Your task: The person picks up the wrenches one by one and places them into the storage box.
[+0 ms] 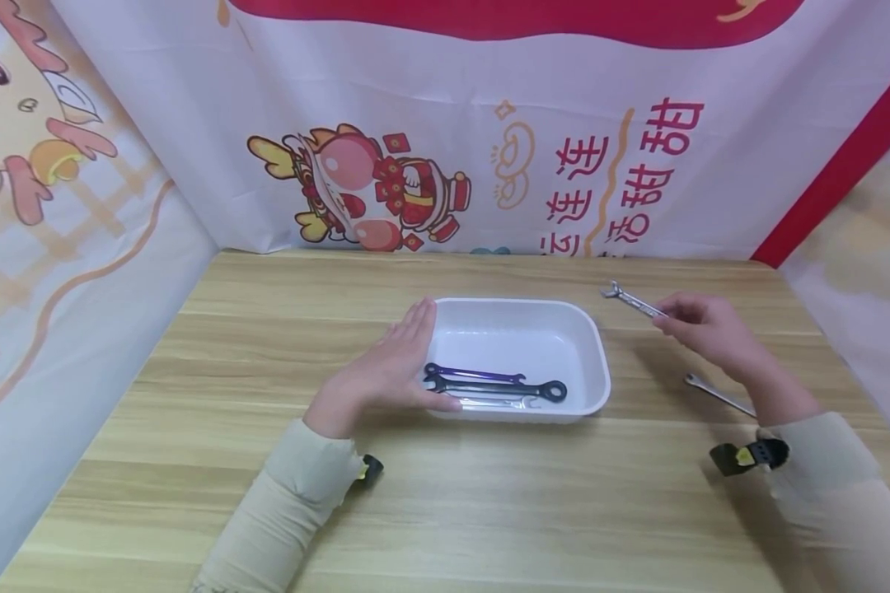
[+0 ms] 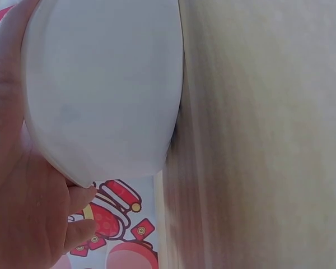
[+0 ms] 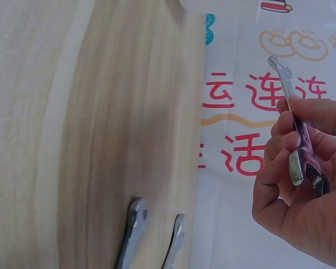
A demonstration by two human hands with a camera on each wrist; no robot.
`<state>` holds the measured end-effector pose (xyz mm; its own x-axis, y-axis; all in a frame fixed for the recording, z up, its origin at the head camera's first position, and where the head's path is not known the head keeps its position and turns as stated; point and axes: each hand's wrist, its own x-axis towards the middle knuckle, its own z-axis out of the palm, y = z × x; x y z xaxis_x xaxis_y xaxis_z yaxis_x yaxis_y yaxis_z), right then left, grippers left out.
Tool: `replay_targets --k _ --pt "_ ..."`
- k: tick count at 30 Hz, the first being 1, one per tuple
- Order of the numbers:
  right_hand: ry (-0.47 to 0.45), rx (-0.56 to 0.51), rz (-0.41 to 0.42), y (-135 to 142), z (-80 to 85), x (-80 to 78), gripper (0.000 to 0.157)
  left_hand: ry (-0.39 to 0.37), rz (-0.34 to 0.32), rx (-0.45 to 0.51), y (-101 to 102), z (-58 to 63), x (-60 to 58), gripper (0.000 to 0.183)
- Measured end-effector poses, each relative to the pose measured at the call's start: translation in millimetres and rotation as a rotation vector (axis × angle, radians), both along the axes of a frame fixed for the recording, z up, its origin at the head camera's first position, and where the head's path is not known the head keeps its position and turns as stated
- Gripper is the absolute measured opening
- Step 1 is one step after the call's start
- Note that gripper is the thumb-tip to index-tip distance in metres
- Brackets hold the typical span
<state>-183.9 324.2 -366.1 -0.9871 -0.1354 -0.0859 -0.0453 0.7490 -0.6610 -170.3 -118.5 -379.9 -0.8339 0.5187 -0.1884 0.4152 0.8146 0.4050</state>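
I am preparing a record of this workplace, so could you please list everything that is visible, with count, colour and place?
table: one, light brown, in the foreground
tray: one, white, on the table
purple wrench: one, purple, inside the tray
black wrench: one, black, inside the tray
silver wrench: at least one, silver, at the tray's near side
loose wrenches: two, silver-grey, on the table's right side
held wrench: one, silver, in the right hand
printed cloth: three sides, mostly white, around the table
wrist devices: two, black and yellow, one per wrist
sleeves: two, beige, on both arms
hands: two, left hand against the tray's left end, right raised
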Motion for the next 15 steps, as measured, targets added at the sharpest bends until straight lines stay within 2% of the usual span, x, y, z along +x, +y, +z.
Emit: replay_targets --k 10,15 --pt "0.003 -0.010 0.014 -14 11.9 3.4 0.042 0.002 -0.005 -0.009 0 -0.2 -0.3 0.146" --pt "0.009 -0.023 0.035 -26 17.2 3.3 0.039 -0.002 0.000 -0.009 0 0.0 0.0 0.145"
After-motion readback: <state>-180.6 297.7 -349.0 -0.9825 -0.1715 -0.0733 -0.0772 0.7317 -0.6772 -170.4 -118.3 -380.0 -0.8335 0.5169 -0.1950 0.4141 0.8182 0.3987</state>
